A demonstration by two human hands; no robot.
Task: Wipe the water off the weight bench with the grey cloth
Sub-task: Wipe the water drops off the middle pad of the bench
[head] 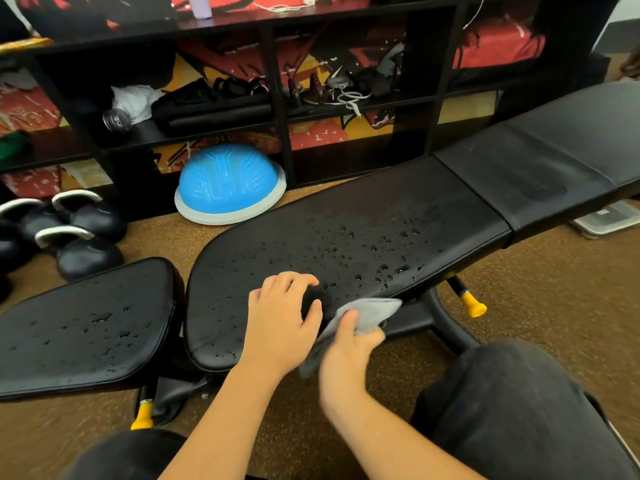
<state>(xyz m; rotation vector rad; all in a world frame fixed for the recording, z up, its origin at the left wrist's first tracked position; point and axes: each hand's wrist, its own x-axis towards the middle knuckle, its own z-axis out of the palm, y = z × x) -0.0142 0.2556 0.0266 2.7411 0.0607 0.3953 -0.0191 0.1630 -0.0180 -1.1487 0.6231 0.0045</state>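
Note:
A black padded weight bench [363, 216] crosses the view, its middle pad dotted with water drops. The separate seat pad [86, 327] at the left is wet too. My right hand [349, 351] grips the grey cloth [370, 313] at the near edge of the middle pad. My left hand [280, 317] rests on the same pad just left of the cloth, fingers spread and slightly curled, holding nothing. The far right backrest section [561, 147] looks mostly dry.
A black shelf unit [277, 109] with gym gear stands behind the bench. A blue balance dome [228, 185] and black kettlebells [83, 233] sit on the brown floor at the left. Yellow-tipped bench legs [472, 303] stick out. My knees are at the bottom.

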